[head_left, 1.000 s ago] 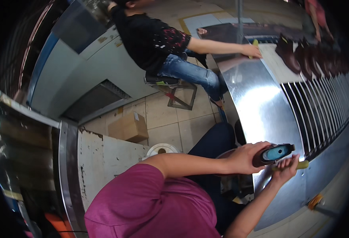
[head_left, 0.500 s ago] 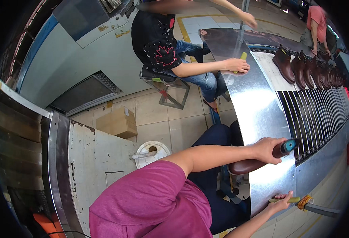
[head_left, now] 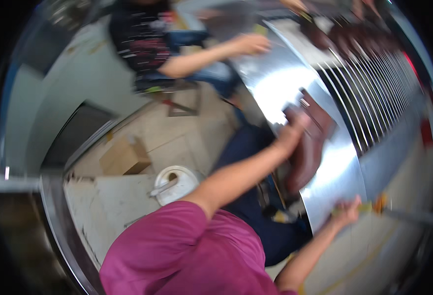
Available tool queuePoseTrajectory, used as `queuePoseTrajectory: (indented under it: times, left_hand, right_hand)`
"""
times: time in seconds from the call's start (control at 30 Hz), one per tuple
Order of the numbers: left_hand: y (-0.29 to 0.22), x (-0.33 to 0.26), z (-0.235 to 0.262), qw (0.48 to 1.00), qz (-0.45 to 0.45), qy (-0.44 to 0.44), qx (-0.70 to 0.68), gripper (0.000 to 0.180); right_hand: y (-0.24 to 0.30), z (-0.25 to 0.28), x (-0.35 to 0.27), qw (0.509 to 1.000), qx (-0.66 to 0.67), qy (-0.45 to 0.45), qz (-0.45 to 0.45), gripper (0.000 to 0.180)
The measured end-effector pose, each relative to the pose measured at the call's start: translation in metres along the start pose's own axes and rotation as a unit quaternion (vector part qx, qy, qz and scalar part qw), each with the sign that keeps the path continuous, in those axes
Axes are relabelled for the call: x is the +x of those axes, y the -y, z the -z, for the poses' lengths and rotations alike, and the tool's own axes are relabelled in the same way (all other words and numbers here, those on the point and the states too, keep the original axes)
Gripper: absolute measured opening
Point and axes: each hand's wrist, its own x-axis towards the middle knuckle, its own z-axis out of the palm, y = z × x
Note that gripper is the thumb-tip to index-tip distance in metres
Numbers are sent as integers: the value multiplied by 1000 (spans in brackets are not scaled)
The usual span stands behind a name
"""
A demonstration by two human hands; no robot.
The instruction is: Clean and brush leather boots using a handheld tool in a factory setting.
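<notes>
My left hand (head_left: 292, 131) grips the top of a brown boot (head_left: 309, 156) that lies along the curved steel table (head_left: 280, 83). Lower down, my right hand (head_left: 347, 211) rests at the table's edge, closed on a thin yellow and orange tool (head_left: 378, 204). The whole picture is blurred by motion. My magenta sleeve fills the lower middle.
A seated co-worker in a black shirt (head_left: 142, 39) reaches a hand (head_left: 252, 44) onto the same table. More brown boots (head_left: 354, 34) stand in a row beside the slatted rack (head_left: 381, 83). A cardboard box (head_left: 124, 157) and a white bucket (head_left: 175, 184) sit on the floor.
My left hand has carried the boot up onto the steel table. My right hand stays low at the table's edge with the tool. The view has swung and blurred.
</notes>
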Motion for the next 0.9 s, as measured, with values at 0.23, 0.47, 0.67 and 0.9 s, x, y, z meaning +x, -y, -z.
queuePoseTrajectory:
  times: [0.23, 0.47, 0.67, 0.9]
  left_hand:
    - [-9, 18, 29, 982, 37, 66, -175, 67]
    - [-3, 13, 14, 983, 27, 110, -147, 69]
    - [-2, 12, 13, 984, 9, 106, -144, 70]
    - [-3, 15, 13, 986, 14, 100, -134, 71]
  right_hand:
    - [4, -24, -3, 998, 42, 50, -6, 23]
    - [6, -7, 3, 999, 18, 49, 2, 23]
    - [4, -7, 6, 998, 23, 54, -3, 23]
    - [3, -7, 6, 998, 24, 55, -5, 24]
